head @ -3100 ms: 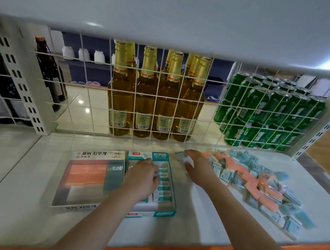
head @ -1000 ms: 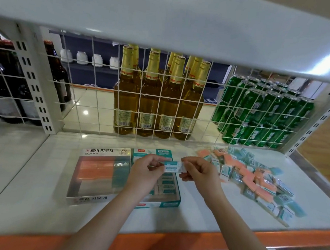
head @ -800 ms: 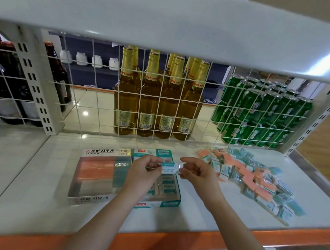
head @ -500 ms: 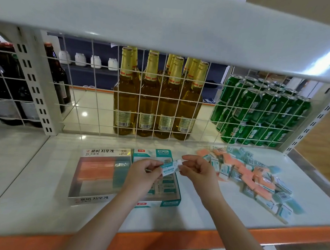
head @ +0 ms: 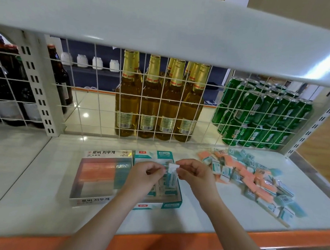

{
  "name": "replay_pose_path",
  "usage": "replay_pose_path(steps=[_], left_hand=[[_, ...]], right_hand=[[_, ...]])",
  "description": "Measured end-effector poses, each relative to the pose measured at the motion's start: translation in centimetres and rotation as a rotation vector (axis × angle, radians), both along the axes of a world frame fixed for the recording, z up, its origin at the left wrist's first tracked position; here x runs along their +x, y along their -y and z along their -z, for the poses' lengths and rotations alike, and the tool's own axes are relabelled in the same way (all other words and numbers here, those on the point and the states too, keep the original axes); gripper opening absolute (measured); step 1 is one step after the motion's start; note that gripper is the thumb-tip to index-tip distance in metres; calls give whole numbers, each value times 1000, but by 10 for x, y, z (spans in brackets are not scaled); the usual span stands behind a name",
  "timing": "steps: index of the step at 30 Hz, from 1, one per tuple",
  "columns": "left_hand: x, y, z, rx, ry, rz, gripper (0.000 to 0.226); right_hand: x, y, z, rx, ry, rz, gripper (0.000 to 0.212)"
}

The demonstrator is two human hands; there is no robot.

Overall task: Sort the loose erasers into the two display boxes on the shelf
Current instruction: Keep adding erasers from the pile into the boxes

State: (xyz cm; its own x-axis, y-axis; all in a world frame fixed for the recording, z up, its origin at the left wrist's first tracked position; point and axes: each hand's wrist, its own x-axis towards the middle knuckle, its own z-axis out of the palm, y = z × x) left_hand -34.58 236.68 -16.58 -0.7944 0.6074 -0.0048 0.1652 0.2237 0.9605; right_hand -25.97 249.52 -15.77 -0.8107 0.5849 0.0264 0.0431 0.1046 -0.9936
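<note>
The teal-sleeved eraser (head: 171,174) hangs nearly upright, its long axis running top to bottom, directly over the right-hand column of the teal display box (head: 155,204); the right hand (head: 194,176) pinches its upper white end between thumb and forefinger, the other fingers curled in, while the left hand (head: 145,174) has its fingertips pinched at the eraser's left edge, though whether they truly grip it or only steady it I cannot tell; both hands sit just above the box, the left over its middle, the right at its right wall, so the right seems the one carrying the piece; the erasers already in the box appear to lie flat with their long sides across it, so by my reading the coming move turns on tipping this one from upright down to crosswise before it goes in; the orange display box (head: 95,199) lies touching the teal one on its left, partly filled; the loose pile (head: 254,181) of orange and teal erasers spreads over the shelf (head: 35,203) to the right, nearer the right hand.
</note>
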Motion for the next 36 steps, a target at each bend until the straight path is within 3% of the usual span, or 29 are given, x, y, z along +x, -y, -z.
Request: replay_pose_path(steps=[15, 22, 36], left_hand=[[-9, -11, -3, -9, -32, -124, 4], [-10, -9, -3, 114, 190, -218, 9], [-5, 2, 0, -84, -26, -124, 11]], right_hand=[[0, 5, 7, 152, 120, -54, 15], [-1, 13, 15, 118, 101, -85, 32], [0, -1, 13, 233, -18, -15, 38]])
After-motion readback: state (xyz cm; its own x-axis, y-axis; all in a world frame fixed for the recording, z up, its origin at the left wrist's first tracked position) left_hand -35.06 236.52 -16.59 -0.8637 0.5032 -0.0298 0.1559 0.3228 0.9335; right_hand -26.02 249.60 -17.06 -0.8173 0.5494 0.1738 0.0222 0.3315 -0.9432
